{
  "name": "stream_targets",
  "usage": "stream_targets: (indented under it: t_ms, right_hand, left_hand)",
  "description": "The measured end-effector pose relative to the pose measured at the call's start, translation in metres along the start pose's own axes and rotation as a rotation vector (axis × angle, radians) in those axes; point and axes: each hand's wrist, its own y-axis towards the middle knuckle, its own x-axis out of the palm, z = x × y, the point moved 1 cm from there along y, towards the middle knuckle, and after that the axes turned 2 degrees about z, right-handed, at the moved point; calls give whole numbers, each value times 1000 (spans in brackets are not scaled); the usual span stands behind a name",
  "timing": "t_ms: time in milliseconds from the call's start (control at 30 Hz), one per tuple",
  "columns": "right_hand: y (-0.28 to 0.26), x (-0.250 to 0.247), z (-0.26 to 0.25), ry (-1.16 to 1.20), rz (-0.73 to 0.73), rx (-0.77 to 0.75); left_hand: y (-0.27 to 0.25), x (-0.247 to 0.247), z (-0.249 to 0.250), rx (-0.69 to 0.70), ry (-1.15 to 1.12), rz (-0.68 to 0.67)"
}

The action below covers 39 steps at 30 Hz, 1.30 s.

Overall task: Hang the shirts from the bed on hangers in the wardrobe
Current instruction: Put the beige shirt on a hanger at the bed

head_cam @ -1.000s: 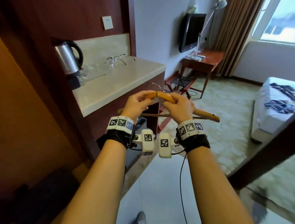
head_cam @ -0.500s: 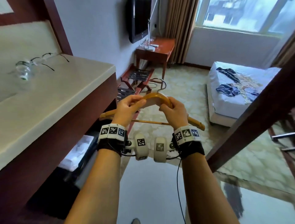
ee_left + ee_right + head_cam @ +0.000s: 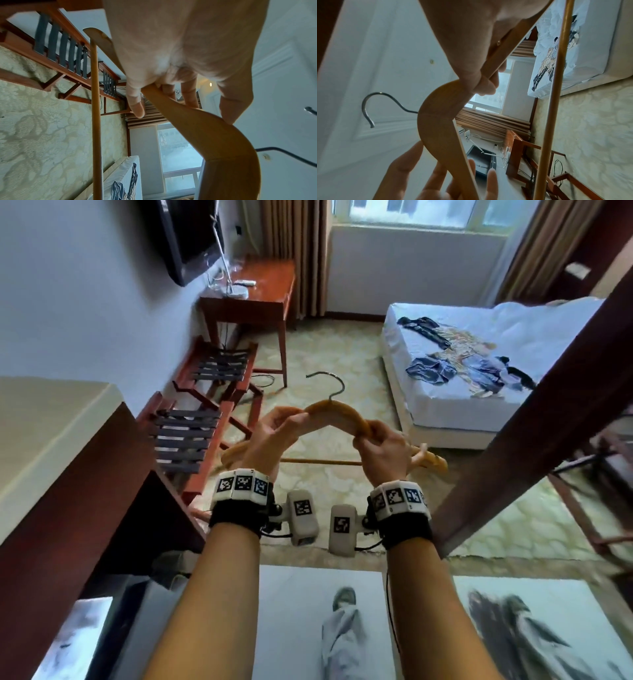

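The white bed point(image 3: 455, 392) lies ahead to my right, well apart, with the crumpled dark and patterned shirts point(image 3: 459, 361) spread on it. I carry the curved wooden hanger point(image 3: 339, 414) crosswise, hook forward. My left hand point(image 3: 270, 440) curls round one shoulder, my right hand point(image 3: 383, 453) round the other; the right is nearer the shirts.

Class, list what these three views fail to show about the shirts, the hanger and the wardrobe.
- Shirts: head view, too small and crumpled to count.
- Hanger: its left arm hidden behind the left hand; the right hand covers part of the right arm.
- Wardrobe: its rail appears in no view.
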Motion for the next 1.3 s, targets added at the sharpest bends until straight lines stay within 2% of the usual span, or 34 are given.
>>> stream_targets:
  t_ms: [167, 400, 533, 700, 867, 1000, 1133, 1300]
  right_hand:
    - [111, 27, 16, -136, 51, 69]
    - [272, 64, 2, -164, 24, 100]
    - [347, 90, 1, -179, 33, 72]
    - [438, 129, 5, -217, 55, 62]
    - [541, 174, 13, -244, 83, 116]
    - [627, 197, 10, -273, 130, 188]
    - [695, 202, 16, -268, 200, 259]
    - [766, 199, 42, -252, 269, 334]
  left_hand:
    - [122, 30, -14, -36, 85, -67]
    - [288, 58, -9, -67, 212, 2]
    - [364, 65, -8, -80, 209, -7]
    - [470, 77, -29, -121, 157, -12]
    - [597, 95, -47, -97, 146, -71]
    - [698, 121, -42, -107, 145, -116]
    - [778, 157, -35, -97, 156, -212]
    - [863, 209, -51, -73, 196, -326]
